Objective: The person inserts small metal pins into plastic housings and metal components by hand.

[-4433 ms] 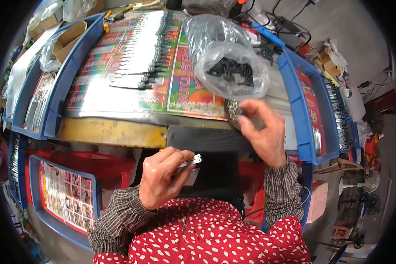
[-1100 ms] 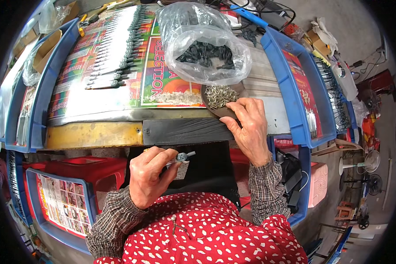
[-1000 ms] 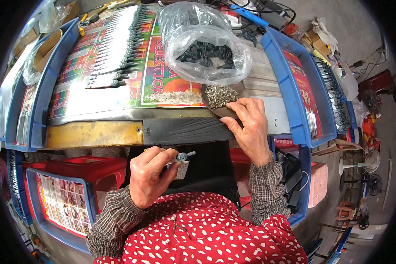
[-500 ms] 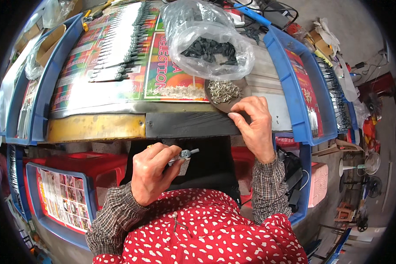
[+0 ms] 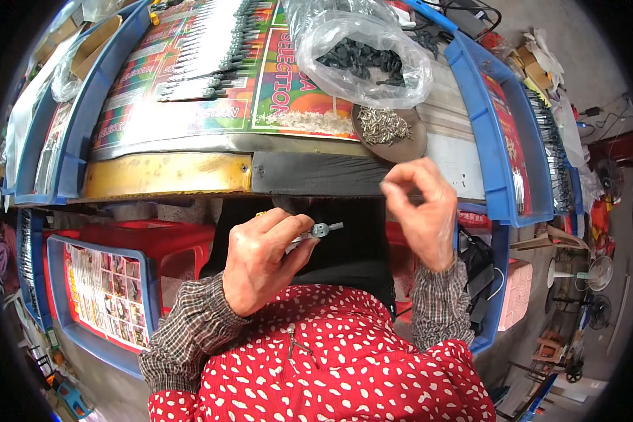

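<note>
Above my lap, my left hand [image 5: 264,257] pinches a small grey metal joint piece [image 5: 321,230] between thumb and fingers; a thin stem points right from its rounded head. The rest of the piece is hidden in the hand. My right hand [image 5: 427,214] hangs just in front of the bench edge, thumb and forefinger pressed together. Whatever lies in that pinch is too small to make out. Behind it, a shallow brown dish [image 5: 409,149] on the bench holds a heap of short silvery pins [image 5: 382,126].
A clear plastic bag [image 5: 418,88] of black parts [image 5: 352,60] stands open behind the dish. Similar grey pieces lie in a long row [image 5: 214,53] on the bench. Blue trays flank it, one at the right [image 5: 485,116]. A red stool [image 5: 148,243] sits below left.
My right hand has drawn back from the dish toward me, its fingertips closed. The left hand still holds the grey joint piece. The whole view has shifted slightly.
</note>
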A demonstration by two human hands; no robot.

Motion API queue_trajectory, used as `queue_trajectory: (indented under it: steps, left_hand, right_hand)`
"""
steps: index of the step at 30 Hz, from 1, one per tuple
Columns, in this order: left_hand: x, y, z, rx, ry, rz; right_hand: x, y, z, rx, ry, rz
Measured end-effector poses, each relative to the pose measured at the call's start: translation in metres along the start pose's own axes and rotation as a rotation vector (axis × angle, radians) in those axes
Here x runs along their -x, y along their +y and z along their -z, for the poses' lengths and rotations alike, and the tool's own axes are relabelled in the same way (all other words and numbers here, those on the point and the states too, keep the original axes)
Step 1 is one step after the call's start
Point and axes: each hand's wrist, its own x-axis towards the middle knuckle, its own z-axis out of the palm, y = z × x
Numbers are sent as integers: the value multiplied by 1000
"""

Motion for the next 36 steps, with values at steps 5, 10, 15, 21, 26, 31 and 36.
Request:
queue_trajectory:
  steps: [5, 10, 15, 21, 26, 31, 36]
  left_hand:
    - [-1, 6, -3, 21, -2, -4]
    - [1, 10, -3, -22, -18, -24]
    - [2, 10, -4, -50, -26, -65]
    - [3, 8, -7, -79, 3, -105]
    - [3, 7, -8, -103, 1, -114]
    - [1, 7, -8, -146, 9, -135]
    - [1, 2, -11, -181, 20, -160]
  right_hand:
    - [21, -13, -19, -320, -152, 111]
    - [26, -12, -31, -372, -206, 140]
    - [28, -14, -30, -391, -226, 92]
    - [30, -14, -32, -413, -226, 63]
    - [30, -14, -33, -380, -225, 64]
    - [31, -14, -37, -224, -142, 194]
    - [33, -16, -42, -104, -50, 350]
